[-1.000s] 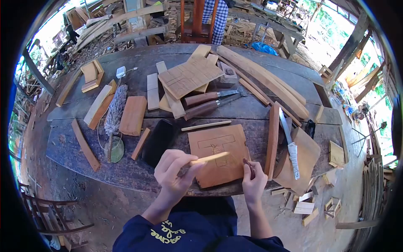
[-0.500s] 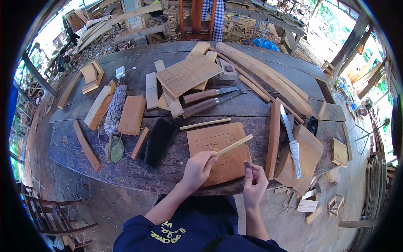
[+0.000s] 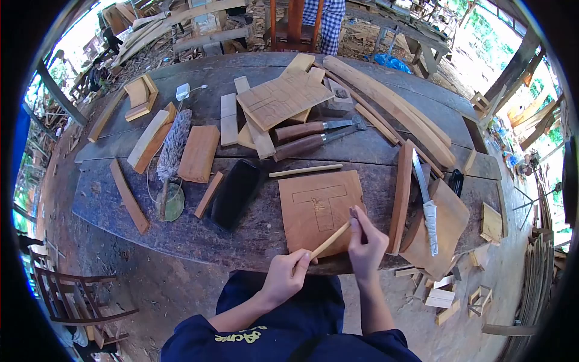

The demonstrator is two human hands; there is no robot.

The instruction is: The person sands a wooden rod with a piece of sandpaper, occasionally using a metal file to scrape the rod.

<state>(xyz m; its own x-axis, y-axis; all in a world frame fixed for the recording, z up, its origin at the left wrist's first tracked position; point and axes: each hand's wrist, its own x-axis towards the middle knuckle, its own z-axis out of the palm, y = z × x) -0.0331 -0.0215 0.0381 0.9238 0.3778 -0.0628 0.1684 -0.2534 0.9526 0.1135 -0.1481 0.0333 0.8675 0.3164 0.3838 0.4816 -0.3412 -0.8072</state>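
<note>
My left hand [image 3: 287, 276] is closed on the lower end of a thin pale wooden stick [image 3: 330, 240]. The stick slants up to the right, its far end at the fingers of my right hand [image 3: 368, 246]. Those fingers pinch a small dark piece [image 3: 353, 212], too small to name. Beneath both hands lies a flat square wooden board [image 3: 295, 220] with a T-shaped outline and some rough marks on its face. A second thin stick [image 3: 306, 171] rests just beyond the board's far edge.
Left of the board lie a black case-like object [image 3: 236, 196], a wood block [image 3: 199, 154] and a grey brush [image 3: 175, 145]. Two dark-handled chisels [image 3: 300, 131] sit beyond. At right are a cloth-wrapped blade [image 3: 429, 220] and wood pieces. A person in checked trousers [image 3: 330, 24] stands behind the table.
My left hand has lowered and drawn the stick down toward the board's near edge. My right hand has risen, bringing the small dark piece to the stick's far end. The view has shifted slightly.
</note>
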